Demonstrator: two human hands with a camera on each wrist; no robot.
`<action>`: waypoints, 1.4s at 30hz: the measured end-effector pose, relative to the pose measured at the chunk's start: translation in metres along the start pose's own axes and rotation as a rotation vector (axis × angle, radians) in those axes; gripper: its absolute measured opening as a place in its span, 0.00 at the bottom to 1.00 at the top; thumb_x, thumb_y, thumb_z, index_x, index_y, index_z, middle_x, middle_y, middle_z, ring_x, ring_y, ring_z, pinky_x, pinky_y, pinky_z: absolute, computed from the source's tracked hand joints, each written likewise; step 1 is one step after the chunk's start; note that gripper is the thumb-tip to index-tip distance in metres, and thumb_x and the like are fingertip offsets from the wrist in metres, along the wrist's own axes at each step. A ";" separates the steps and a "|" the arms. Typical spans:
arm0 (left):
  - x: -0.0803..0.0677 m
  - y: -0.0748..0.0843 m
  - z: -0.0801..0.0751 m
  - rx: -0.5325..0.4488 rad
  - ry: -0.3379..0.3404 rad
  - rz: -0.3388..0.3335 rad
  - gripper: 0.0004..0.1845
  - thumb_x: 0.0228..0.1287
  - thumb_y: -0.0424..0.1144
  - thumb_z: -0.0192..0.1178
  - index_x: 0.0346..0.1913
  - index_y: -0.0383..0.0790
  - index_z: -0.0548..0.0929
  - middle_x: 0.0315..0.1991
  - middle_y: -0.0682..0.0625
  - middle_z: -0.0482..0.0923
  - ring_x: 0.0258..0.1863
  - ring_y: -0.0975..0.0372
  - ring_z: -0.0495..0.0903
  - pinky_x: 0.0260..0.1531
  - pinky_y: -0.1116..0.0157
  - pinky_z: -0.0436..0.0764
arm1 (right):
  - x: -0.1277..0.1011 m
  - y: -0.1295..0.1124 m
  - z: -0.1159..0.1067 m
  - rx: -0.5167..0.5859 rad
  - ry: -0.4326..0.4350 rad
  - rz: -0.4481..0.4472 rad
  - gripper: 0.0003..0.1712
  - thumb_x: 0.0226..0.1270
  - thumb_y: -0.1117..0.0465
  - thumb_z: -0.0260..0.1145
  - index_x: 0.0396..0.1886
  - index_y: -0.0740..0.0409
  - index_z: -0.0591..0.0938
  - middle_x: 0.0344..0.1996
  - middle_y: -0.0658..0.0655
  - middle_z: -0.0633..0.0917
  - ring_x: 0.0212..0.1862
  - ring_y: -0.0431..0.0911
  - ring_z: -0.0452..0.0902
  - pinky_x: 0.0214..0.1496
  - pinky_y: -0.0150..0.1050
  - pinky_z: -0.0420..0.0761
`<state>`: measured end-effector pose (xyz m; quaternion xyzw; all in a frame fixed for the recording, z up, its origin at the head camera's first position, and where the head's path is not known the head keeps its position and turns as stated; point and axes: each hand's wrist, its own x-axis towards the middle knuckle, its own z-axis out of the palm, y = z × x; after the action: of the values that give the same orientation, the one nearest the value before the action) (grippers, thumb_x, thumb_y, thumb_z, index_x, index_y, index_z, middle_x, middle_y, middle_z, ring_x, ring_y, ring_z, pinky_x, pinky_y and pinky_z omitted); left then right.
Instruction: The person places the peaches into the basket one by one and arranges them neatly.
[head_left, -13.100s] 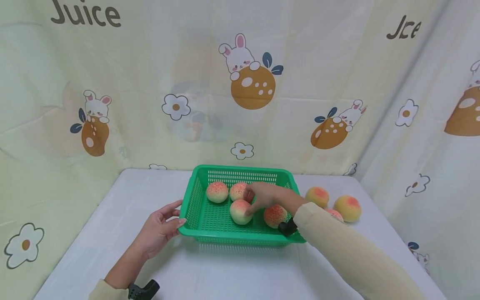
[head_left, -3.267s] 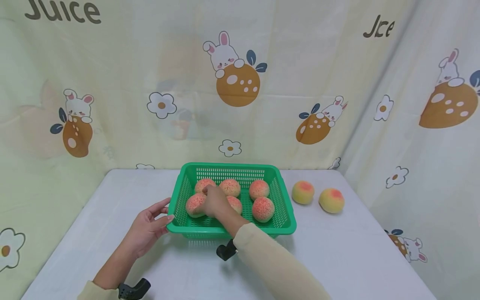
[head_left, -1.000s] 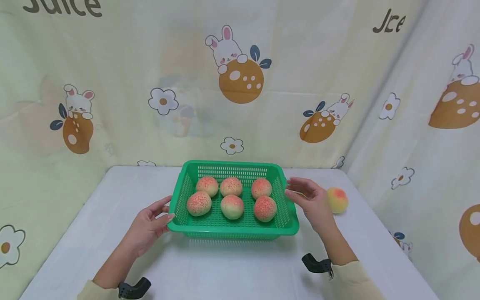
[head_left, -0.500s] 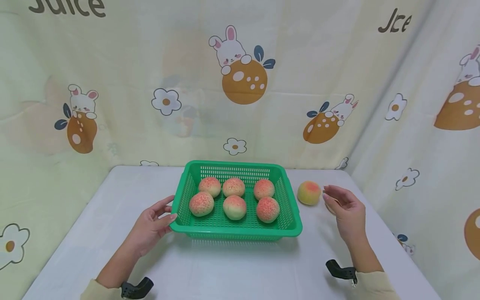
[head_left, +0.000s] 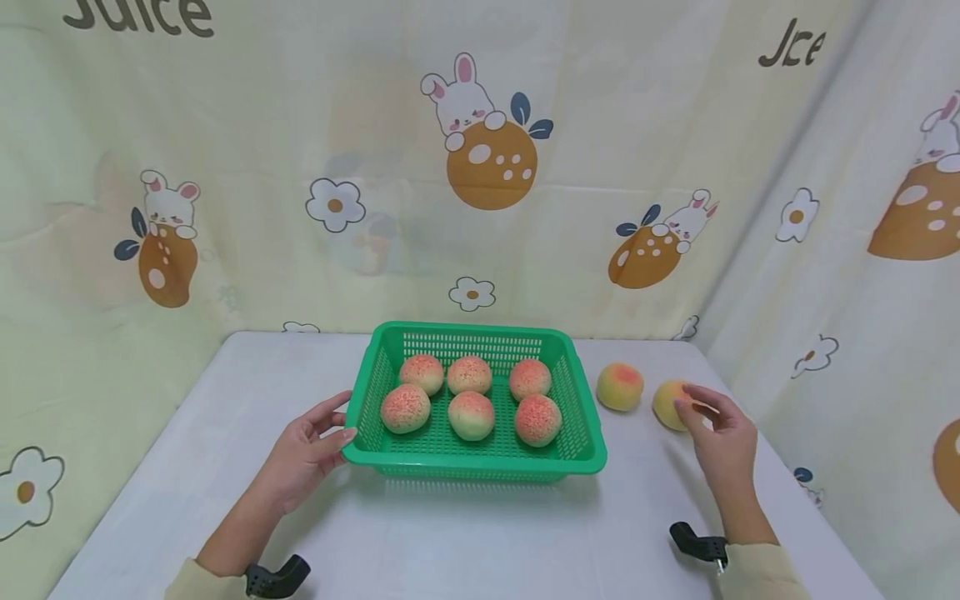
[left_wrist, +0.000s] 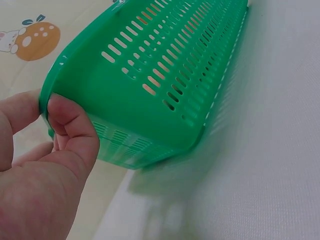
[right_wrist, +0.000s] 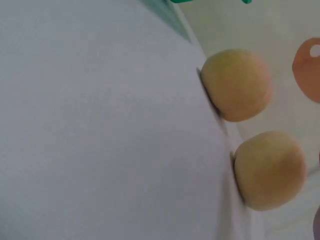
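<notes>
Left hand: the left hand (head_left: pixel 303 457) rests at the near left corner of the green basket (head_left: pixel 480 467); in the left wrist view the thumb (left_wrist: pixel 75 127) presses on the basket's rim (left_wrist: pixel 55 82) with curled fingers beside it, pinching the edge.
Right hand: the right hand (head_left: pixel 722 442) is at the outer peach (head_left: pixel 670 404), fingertips touching its right side, fingers loosely bent around it; whether it truly grips the fruit cannot be told. The right wrist view shows only a sliver of finger at the corner.
Outer peach: on the table (head_left: pixel 480 542), right of the basket, near the table's right edge and the curtain (head_left: pixel 847 275).
Inner peach: a second peach (head_left: pixel 619 386) lies between the outer one and the basket's right wall, touching neither; in the right wrist view the two fruits (right_wrist: pixel 236 84) (right_wrist: pixel 270 169) sit just beside each other with a small gap.
Basket: stands flat, mid-table toward the back; six peaches (head_left: pixel 470 415) inside in two rows of three, all below the rim.
Basket edges: right rim near the inner peach; left rim under the left hand; back wall close to the back curtain.
Open room: a wide bare stretch of table in front of the basket between the two forearms; another bare stretch left of the basket up to the left curtain.
Tight room: the strip right of the basket, holding both loose peaches and the right hand.
</notes>
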<state>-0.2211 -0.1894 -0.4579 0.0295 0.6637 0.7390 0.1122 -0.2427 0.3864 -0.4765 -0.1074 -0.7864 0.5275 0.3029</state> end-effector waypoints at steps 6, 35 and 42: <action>0.001 -0.001 0.001 -0.005 0.000 0.001 0.39 0.72 0.35 0.64 0.80 0.43 0.59 0.52 0.48 0.72 0.45 0.64 0.84 0.48 0.67 0.87 | 0.007 0.013 -0.002 -0.140 0.092 -0.023 0.21 0.64 0.55 0.76 0.55 0.55 0.87 0.53 0.42 0.86 0.55 0.28 0.72 0.56 0.21 0.71; 0.001 -0.002 0.000 0.000 -0.020 0.014 0.38 0.72 0.33 0.63 0.81 0.42 0.58 0.55 0.44 0.72 0.45 0.64 0.84 0.48 0.67 0.87 | 0.053 0.046 -0.011 -0.167 -0.346 0.372 0.57 0.62 0.37 0.74 0.84 0.41 0.54 0.83 0.58 0.53 0.82 0.60 0.48 0.81 0.61 0.57; 0.001 -0.001 -0.001 -0.003 -0.032 0.018 0.38 0.73 0.33 0.62 0.81 0.42 0.58 0.55 0.42 0.71 0.45 0.64 0.84 0.48 0.67 0.87 | 0.053 0.048 -0.009 -0.199 -0.356 0.377 0.57 0.62 0.38 0.74 0.84 0.40 0.54 0.82 0.57 0.56 0.73 0.54 0.58 0.58 0.28 0.70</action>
<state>-0.2219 -0.1898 -0.4591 0.0470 0.6605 0.7403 0.1161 -0.2866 0.4399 -0.4977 -0.1865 -0.8413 0.5054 0.0444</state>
